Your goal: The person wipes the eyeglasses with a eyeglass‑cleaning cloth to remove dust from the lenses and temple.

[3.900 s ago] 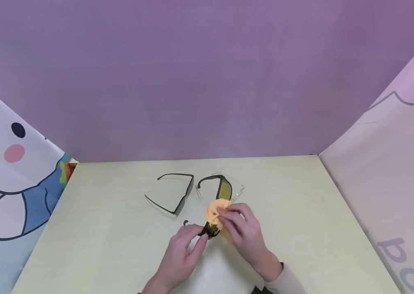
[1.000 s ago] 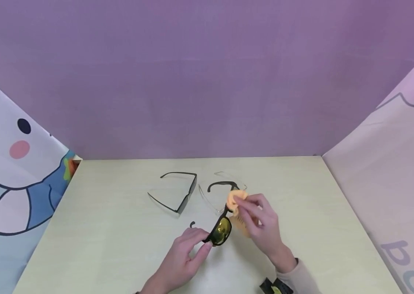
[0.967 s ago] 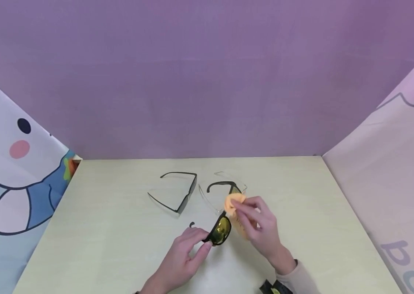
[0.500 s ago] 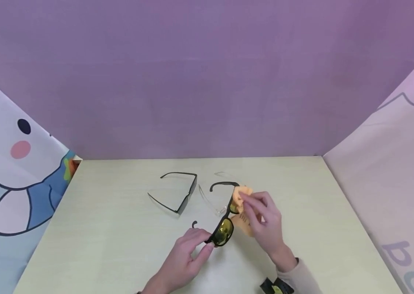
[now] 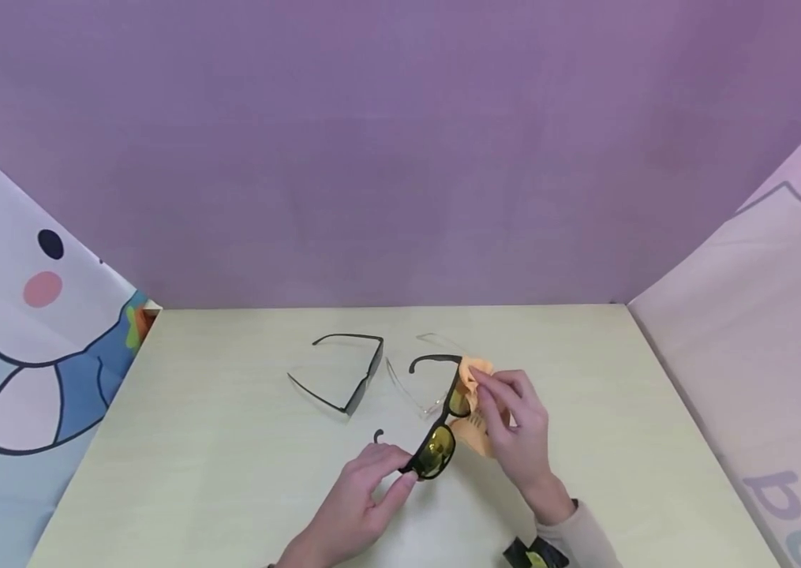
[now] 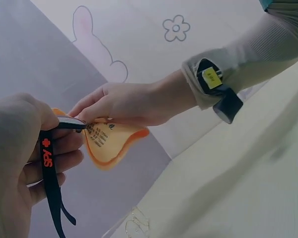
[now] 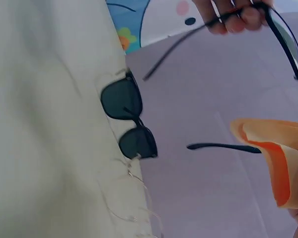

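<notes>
My left hand (image 5: pixel 357 505) pinches black-framed sunglasses with yellow lenses (image 5: pixel 436 452) at their near hinge corner, holding them above the table with the temples unfolded. Orange lettering shows on one temple (image 6: pixel 50 183) in the left wrist view. Between thumb and fingers, my right hand (image 5: pixel 519 430) pinches an orange cloth (image 5: pixel 469 436) against the far lens, near its outer corner. The cloth covers part of that lens, and printed text shows on its hanging end. In the right wrist view the cloth (image 7: pixel 270 153) hides part of the frame, and only a little of the right hand shows.
Black sunglasses with dark lenses (image 5: pixel 357 394) lie unfolded on the table (image 5: pixel 230 473), left of the held pair. Clear, thin-framed glasses (image 5: pixel 400 384) lie behind the held pair, partly hidden by it. A purple backdrop (image 5: pixel 386 158) stands behind, with printed side panels.
The cloth has gone from the middle of the sunglasses to the far lens's outer corner, leaving the near lens uncovered. Both hands have shifted slightly right. The other glasses stay put.
</notes>
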Tool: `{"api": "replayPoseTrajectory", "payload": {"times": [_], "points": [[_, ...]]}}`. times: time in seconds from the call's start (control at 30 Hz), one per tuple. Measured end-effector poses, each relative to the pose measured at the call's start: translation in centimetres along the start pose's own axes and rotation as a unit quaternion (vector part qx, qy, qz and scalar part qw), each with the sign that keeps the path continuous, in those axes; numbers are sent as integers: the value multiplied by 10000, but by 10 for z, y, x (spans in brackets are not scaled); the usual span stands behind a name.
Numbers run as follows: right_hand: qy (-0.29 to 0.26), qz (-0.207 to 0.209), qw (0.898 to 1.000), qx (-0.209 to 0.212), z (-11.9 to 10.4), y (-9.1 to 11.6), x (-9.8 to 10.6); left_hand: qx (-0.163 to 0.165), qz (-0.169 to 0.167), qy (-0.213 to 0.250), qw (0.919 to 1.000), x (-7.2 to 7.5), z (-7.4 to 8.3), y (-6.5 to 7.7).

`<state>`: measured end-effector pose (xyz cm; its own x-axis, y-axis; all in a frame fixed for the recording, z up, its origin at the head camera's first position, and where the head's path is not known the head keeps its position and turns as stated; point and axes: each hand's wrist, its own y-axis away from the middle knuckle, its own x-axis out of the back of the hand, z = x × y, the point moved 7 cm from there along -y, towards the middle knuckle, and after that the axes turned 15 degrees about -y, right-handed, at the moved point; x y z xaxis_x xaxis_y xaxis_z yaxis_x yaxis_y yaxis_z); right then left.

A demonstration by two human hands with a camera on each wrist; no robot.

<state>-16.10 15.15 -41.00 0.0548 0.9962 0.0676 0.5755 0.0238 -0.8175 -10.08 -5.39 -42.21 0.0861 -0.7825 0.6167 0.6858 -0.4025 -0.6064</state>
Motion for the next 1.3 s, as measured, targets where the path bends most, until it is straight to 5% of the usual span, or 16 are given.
{"api": "replayPoseTrajectory", "payload": {"times": [0.23, 0.5, 0.67, 0.83, 1.03, 1.3], "points": [[-592, -457, 9956, 558, -12, 16, -17, 85, -43, -9, 10000, 1, -2, -1], [-2, 158, 9998, 116, 3, 1, 6, -114, -73, -29, 9999, 0, 0, 1], [-379, -165, 9982, 439, -6, 10, -5, -50, -27, -86, 9999, 0, -2, 3], [-646, -508, 9939, 734, -17, 12, -15, 178, 196, -15, 9996, 1, -6, 4], [-230, -231, 9977, 588, -15, -2, -4, 191, 658, 204, 9974, 3, -5, 4], [-189, -123, 9987, 461, -12, 0, -8, 149, 820, 172, 9964, 3, -3, 4]]}}
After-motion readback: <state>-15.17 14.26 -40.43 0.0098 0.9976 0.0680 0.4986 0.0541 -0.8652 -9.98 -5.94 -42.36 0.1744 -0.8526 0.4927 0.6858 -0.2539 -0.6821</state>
